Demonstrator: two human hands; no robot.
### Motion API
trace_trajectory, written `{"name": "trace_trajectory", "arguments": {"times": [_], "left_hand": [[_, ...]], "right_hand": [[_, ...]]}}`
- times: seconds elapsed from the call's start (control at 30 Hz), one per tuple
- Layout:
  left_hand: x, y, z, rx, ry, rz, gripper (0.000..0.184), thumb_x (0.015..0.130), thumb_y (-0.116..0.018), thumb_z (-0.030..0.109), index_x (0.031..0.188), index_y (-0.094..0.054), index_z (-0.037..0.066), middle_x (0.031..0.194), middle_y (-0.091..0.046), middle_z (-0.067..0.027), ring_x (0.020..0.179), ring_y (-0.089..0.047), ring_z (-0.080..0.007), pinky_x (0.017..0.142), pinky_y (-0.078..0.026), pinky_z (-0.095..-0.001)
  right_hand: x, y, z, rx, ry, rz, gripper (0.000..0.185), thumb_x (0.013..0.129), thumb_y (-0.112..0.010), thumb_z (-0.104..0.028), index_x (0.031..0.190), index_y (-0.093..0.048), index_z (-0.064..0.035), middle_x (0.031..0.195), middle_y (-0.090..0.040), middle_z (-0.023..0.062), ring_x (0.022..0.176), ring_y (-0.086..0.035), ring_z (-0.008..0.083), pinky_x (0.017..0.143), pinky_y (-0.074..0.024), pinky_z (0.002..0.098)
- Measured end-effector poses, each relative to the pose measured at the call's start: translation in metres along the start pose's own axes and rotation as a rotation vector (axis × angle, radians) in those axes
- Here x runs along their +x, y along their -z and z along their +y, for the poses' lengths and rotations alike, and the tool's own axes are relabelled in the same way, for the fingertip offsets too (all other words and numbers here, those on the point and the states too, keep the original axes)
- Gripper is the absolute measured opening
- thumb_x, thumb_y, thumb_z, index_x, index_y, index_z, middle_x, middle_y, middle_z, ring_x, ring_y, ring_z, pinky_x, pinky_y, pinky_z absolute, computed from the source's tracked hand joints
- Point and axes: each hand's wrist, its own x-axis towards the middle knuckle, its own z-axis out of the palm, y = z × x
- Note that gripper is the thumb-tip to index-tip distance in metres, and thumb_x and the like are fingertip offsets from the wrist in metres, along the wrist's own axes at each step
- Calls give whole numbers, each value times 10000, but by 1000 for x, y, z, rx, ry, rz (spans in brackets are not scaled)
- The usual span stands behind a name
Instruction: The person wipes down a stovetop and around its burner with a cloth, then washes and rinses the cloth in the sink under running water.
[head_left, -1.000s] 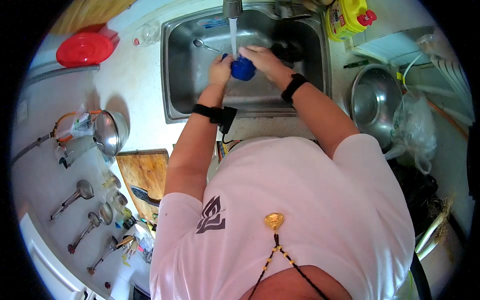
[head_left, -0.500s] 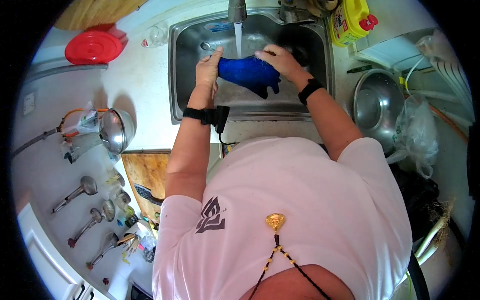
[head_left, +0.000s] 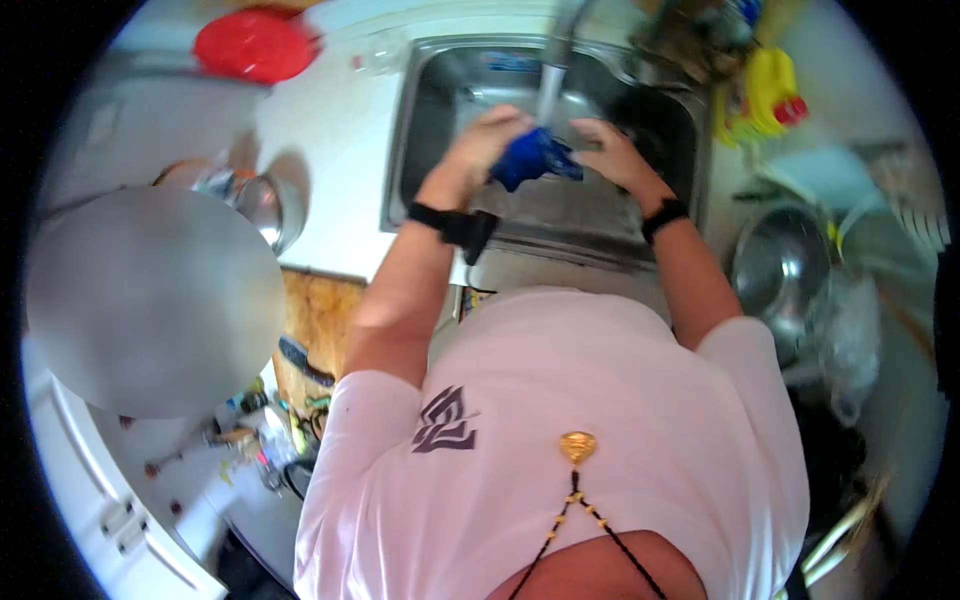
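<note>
A wet-looking blue cloth [head_left: 533, 160] is bunched up over the sink [head_left: 560, 215], just below the faucet [head_left: 560, 50]. My left hand [head_left: 483, 150] is closed around its left end. Beside the cloth's right end, my right hand [head_left: 612, 155] has its fingers apart and does not appear to grip it. Water [head_left: 549, 95] runs from the faucet between my hands, down onto or right behind the cloth. Motion blur softens both hands and the cloth's edges.
A red plastic lid or basin [head_left: 255, 46] lies back left, and a yellow jug [head_left: 770, 90] stands back right. Right of the sink is a metal bowl [head_left: 780, 262]. At left, a knife [head_left: 305, 360] rests on a wooden board [head_left: 325, 300]. A grey blur hides part of the left side.
The cloth has gone from stretched between both hands to bunched in my left hand. My right hand has come off it. The view has shifted, moving the sink rightward and down.
</note>
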Motion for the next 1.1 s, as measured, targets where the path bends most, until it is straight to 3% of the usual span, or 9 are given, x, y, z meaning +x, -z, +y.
{"name": "trace_trajectory", "arguments": {"times": [0.07,0.13,0.27,0.43,0.53,0.67,0.83,0.87,1.1], "left_hand": [[2,-6,-3,141,11,-64,212,893,-698,273,1002,-670,93,909,-657,-15,790,-599,-110,716,-496,-255],[14,-6,-22,148,-10,-125,184,866,-719,203,998,-669,86,920,-654,-15,810,-590,-113,745,-490,-256],[19,-11,-40,247,24,-206,208,769,-701,34,963,-643,81,908,-639,-14,834,-584,-138,781,-484,-281],[5,-15,-35,621,-122,-106,276,701,-721,107,954,-627,47,870,-660,-131,830,-636,-256,759,-507,-361],[6,-10,-55,1045,-105,243,282,692,-747,206,915,-665,55,931,-671,-190,899,-633,-396,770,-510,-466],[3,-12,-70,1058,-18,454,232,735,-705,243,872,-668,60,930,-679,-183,881,-640,-399,772,-511,-472],[28,-12,-110,460,5,385,431,852,-641,431,1085,-694,72,1035,-688,-198,924,-675,-310,817,-516,-396],[20,-15,-96,53,128,227,449,864,-665,430,1139,-684,75,1034,-695,-151,878,-661,-223,784,-511,-345],[22,-23,-95,-492,28,-15,306,879,-708,243,1140,-662,89,967,-683,-58,819,-636,-136,681,-522,-283]], "right_hand": [[-6,2,-45,-38,23,-8,691,767,-748,-156,1400,-476,-113,1367,-491,163,1315,-439,313,1118,-338,391],[-4,-7,-45,11,96,-43,542,773,-737,-145,1281,-561,-79,1340,-524,158,1297,-456,320,1106,-342,394],[-1,-11,-33,14,116,-169,272,780,-721,-112,1006,-597,-27,1044,-607,115,1023,-560,239,914,-436,356],[0,-19,-22,8,-19,-129,188,783,-695,-72,848,-528,-16,767,-503,60,737,-482,149,676,-434,325],[-3,-23,-39,-12,37,45,258,780,-694,-68,781,-440,-24,692,-441,44,681,-434,131,628,-416,323],[-24,-42,-91,1,155,13,273,774,-722,-79,803,-457,-21,705,-458,57,671,-438,167,633,-417,317],[-29,-49,-73,94,166,-184,225,778,-732,-85,898,-554,-19,823,-552,80,744,-551,217,687,-461,335],[-28,-48,-60,43,159,-162,246,774,-740,-95,941,-575,-22,861,-576,92,778,-583,237,710,-478,352],[-27,-53,6,-382,45,177,636,779,-739,-117,1352,-470,-58,1153,-604,130,1027,-615,250,845,-524,375]]}}
